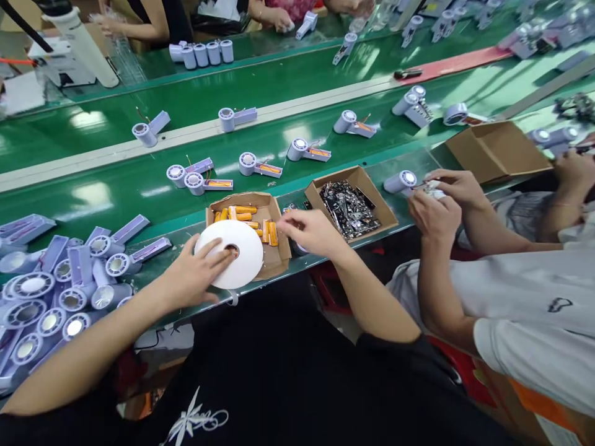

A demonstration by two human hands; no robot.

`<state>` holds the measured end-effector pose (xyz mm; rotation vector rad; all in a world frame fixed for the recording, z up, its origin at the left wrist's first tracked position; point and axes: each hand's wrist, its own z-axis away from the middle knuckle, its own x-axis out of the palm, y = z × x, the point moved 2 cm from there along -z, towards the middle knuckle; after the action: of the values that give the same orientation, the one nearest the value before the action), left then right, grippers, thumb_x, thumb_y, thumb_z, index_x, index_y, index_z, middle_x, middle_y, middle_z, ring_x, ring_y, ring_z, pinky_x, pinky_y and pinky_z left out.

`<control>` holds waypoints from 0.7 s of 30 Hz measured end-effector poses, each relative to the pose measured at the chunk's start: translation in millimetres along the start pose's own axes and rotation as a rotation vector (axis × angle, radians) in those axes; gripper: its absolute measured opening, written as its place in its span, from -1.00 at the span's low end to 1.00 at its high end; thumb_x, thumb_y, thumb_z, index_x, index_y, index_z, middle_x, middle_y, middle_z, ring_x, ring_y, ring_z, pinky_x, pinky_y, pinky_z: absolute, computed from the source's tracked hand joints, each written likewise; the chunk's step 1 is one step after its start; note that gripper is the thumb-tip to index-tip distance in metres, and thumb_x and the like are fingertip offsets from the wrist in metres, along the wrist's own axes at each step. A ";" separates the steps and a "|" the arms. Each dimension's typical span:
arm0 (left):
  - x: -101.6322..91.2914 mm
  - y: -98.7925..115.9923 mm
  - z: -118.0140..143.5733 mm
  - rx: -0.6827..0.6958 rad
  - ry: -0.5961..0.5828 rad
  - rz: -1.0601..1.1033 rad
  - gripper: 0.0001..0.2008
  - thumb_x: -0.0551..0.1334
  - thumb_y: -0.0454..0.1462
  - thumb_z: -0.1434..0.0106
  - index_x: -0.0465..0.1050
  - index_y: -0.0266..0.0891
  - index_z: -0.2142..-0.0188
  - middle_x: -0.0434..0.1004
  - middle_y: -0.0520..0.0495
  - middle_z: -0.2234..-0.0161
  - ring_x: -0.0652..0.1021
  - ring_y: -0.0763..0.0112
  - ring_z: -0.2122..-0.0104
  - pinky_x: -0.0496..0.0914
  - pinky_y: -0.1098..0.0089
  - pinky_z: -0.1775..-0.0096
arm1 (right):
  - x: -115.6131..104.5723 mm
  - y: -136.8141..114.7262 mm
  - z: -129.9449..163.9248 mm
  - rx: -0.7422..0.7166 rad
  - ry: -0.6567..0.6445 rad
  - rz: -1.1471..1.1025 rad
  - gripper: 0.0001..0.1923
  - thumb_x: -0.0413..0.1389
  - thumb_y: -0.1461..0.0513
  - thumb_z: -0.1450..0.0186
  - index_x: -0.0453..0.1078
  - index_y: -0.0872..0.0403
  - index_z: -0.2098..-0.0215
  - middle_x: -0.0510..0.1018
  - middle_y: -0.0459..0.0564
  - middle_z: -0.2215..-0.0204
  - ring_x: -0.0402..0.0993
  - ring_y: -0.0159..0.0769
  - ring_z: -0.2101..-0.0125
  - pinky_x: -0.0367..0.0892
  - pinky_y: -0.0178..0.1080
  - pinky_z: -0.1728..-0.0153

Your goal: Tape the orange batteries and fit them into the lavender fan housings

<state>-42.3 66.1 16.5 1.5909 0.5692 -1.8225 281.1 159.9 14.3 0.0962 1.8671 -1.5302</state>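
A flat white disc-shaped roll (pixel 248 248) with a small hole in its middle tilts over the near left part of a cardboard box (pixel 279 263). My left hand (pixel 198 272) grips the roll at its left side, fingers laid across its face and thumb by the lower edge. Orange-wrapped battery cells (pixel 244 210) lie in the box, partly covered by the roll. Above the box's right side is my right hand (pixel 311 230), thumb and forefinger pinched together close to some upright cells (pixel 269 232). Whatever is in that pinch is too small to make out.
Lilac fan housings (pixel 74 297) are heaped at left; several more (pixel 248 163) rest on the green conveyor (pixel 153 207). To the right stand a box of small circuit boards (pixel 388 217), a co-worker's hands (pixel 437 207) on a housing (pixel 400 181), and another carton (pixel 502 152).
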 end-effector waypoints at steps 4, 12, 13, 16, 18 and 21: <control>9.3 19.6 28.5 -0.094 0.248 0.010 -0.31 0.47 -0.28 -0.27 0.40 -0.15 -0.37 0.63 -0.32 -0.24 0.44 -0.27 -0.37 0.36 -0.22 -0.36 | 27.7 5.3 69.8 0.172 -0.080 -0.267 -0.56 0.28 -0.13 -0.44 0.66 0.07 0.16 0.68 -0.04 0.40 0.51 -0.31 0.48 0.34 -0.26 0.40; 41.1 39.9 66.4 -0.458 0.751 0.049 -0.27 0.44 -0.25 -0.37 0.22 -0.08 -0.45 0.55 -0.32 -0.21 0.45 -0.21 -0.33 0.41 -0.24 -0.34 | 134.6 -53.0 75.7 -0.198 -0.642 -0.080 -0.68 0.23 0.09 -0.58 0.72 0.06 0.24 0.63 -0.10 0.50 0.45 -0.37 0.48 0.25 -0.30 0.35; 47.0 37.3 73.0 -0.519 0.776 0.069 -0.24 0.45 -0.24 -0.35 0.22 -0.08 -0.46 0.53 -0.33 -0.24 0.45 -0.22 -0.32 0.45 -0.22 -0.30 | 135.8 -52.4 70.9 -0.242 -0.733 0.030 -0.70 0.25 0.09 -0.57 0.73 0.04 0.24 0.64 -0.09 0.49 0.47 -0.35 0.47 0.24 -0.29 0.36; 61.0 29.2 87.8 -0.636 0.819 0.068 -0.21 0.47 -0.23 -0.30 0.25 -0.08 -0.45 0.50 -0.34 -0.25 0.45 -0.24 -0.31 0.48 -0.21 -0.26 | 118.2 -39.7 31.7 -0.289 -0.754 0.273 -0.72 0.27 0.03 -0.56 0.75 0.01 0.07 0.73 -0.02 0.39 0.60 -0.24 0.37 0.33 -0.27 0.30; 65.7 28.2 89.1 -0.633 0.822 0.021 -0.25 0.46 -0.27 -0.29 0.28 -0.09 -0.41 0.53 -0.32 -0.21 0.45 -0.25 -0.31 0.43 -0.26 -0.31 | 100.1 -28.9 -15.8 -0.294 -0.502 0.362 -0.71 0.16 0.16 -0.61 0.71 0.04 -0.12 0.79 0.10 0.15 0.69 -0.15 0.15 0.46 -0.20 0.09; 68.2 30.6 80.4 -0.608 0.778 0.000 -0.29 0.42 -0.34 -0.27 0.31 -0.10 -0.38 0.55 -0.31 -0.19 0.43 -0.26 -0.32 0.39 -0.25 -0.34 | 90.1 -13.3 -88.8 -0.352 -0.296 0.480 -0.53 0.19 0.40 -0.49 0.62 0.06 -0.31 0.70 0.23 -0.19 0.63 0.00 -0.14 0.47 0.02 -0.21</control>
<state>-80.9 -23.5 -33.9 1.7850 1.3118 -0.8215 166.0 201.2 -20.7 0.1351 1.6899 -0.8320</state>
